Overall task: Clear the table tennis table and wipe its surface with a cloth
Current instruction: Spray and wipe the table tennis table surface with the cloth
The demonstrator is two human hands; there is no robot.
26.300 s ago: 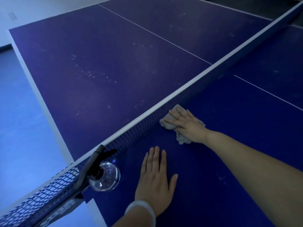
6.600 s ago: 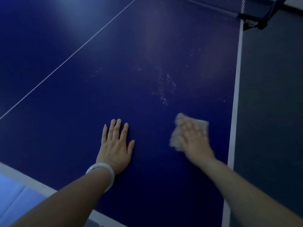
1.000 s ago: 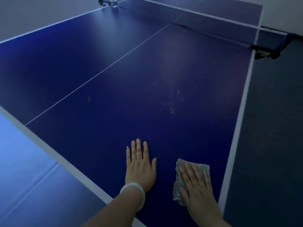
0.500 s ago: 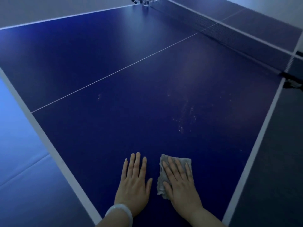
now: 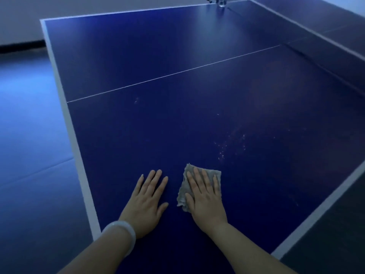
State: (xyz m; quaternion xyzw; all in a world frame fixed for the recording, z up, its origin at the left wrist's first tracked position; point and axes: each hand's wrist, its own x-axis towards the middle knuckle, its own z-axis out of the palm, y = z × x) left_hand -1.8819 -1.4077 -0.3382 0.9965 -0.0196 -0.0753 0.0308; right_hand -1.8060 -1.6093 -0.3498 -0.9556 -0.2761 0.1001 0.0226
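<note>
Dimly lit, the blue table (image 5: 177, 119) bears pale specks (image 5: 227, 147) — left hand (image 5: 147, 202) flat, right hand (image 5: 205, 196) flat on the cloth (image 5: 182, 194).

Both arms reach forward, side by side. The left hand (image 5: 147, 198) lies flat, fingers straight. The right hand (image 5: 205, 196) presses flat, fingers spread.

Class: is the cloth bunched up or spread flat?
Spread flat: the cloth lies under the right hand's straight fingers, its edges showing around them.

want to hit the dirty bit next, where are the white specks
In the head view, the white specks lie on the table tennis table, just ahead-right of the cloth under the right hand.
</note>
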